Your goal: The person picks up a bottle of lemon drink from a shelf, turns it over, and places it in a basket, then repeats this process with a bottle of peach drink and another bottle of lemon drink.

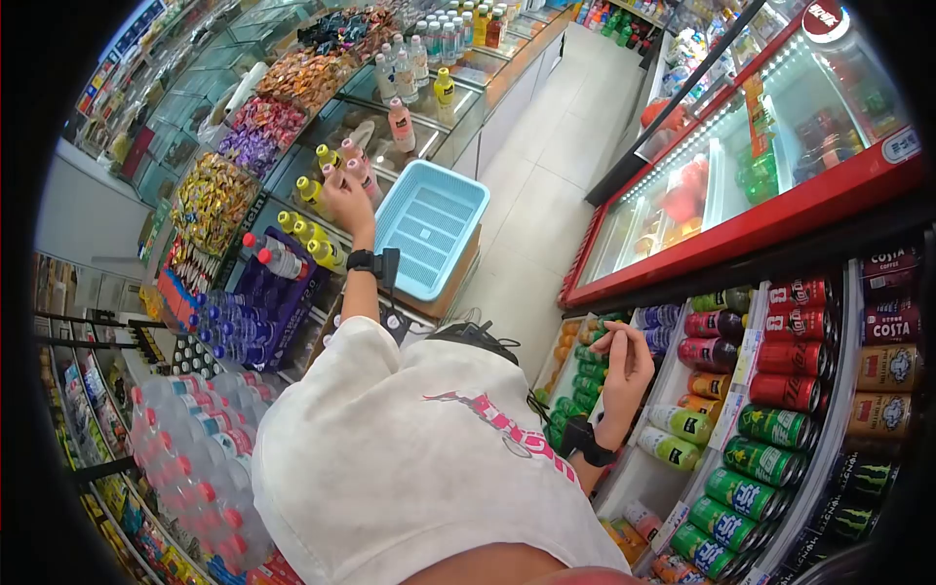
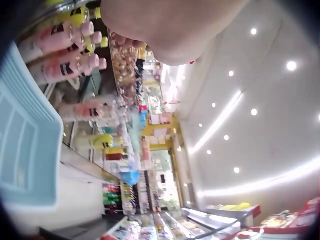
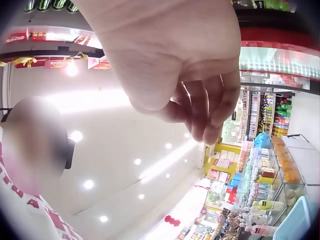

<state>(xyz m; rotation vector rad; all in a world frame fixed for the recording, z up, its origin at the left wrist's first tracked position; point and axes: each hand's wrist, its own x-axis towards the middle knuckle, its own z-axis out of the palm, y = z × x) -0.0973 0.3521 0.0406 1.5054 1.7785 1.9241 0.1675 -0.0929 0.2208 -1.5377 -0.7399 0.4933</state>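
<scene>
My left hand (image 1: 351, 207) reaches over the counter, its fingers right at the tops of a cluster of drink bottles. Pink bottles (image 1: 361, 174) and yellow-capped bottles (image 1: 310, 193) stand around the fingertips. In the left wrist view the hand (image 2: 175, 25) is above the bottle caps, and I cannot tell if it grips one. Beside that wrist sits a light blue plastic basket (image 1: 441, 278), with no bottles in it. A lone pink bottle (image 1: 401, 127) stands beyond the basket. My right hand (image 1: 629, 370) hangs with loosely bent fingers above the cooler's drinks, holding nothing.
An open cooler with rows of cans (image 1: 770, 458) lies on the right, a red-framed glass display (image 1: 751, 210) beyond it. Wrapped candies (image 1: 216, 200) line the counter's far side. Shrink-wrapped bottles (image 1: 200, 458) stack at left. A tiled floor aisle (image 1: 546, 185) runs between.
</scene>
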